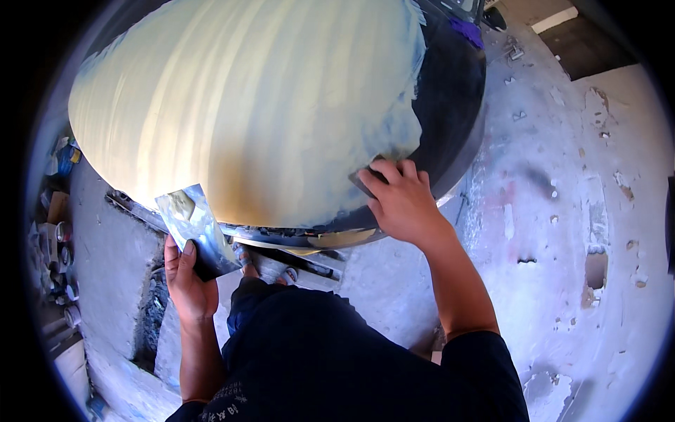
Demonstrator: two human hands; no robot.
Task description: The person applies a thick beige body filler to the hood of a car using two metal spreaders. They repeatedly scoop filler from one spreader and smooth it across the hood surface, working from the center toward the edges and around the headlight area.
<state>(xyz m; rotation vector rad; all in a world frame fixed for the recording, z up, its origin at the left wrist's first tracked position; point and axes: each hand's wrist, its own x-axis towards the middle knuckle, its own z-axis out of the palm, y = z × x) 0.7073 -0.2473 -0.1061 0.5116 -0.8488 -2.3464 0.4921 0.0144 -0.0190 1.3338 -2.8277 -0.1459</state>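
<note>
A wide, curved dark car panel (453, 91) fills the upper part of the view. Most of it is coated with cream-yellow body filler (246, 105) in streaky bands, ragged along the right edge. My right hand (404, 200) grips a dark flat spreader (363, 184) against the filler near the lower right edge; its blade is partly hidden by my fingers. Just off the panel's near edge, my left hand (188, 285) holds a shiny flat mixing plate (205, 228), thumb on top. A small dollop of grey-beige filler (181, 205) sits at the plate's upper end.
Purple material (467, 32) shows at the panel's far right corner. Cans and boxes (63, 243) crowd the far left. A broken, rough-edged slot (149, 316) runs through the concrete floor. At right stands a pale, chipped, stained surface (548, 211). My feet (264, 266) are beneath the panel's near edge.
</note>
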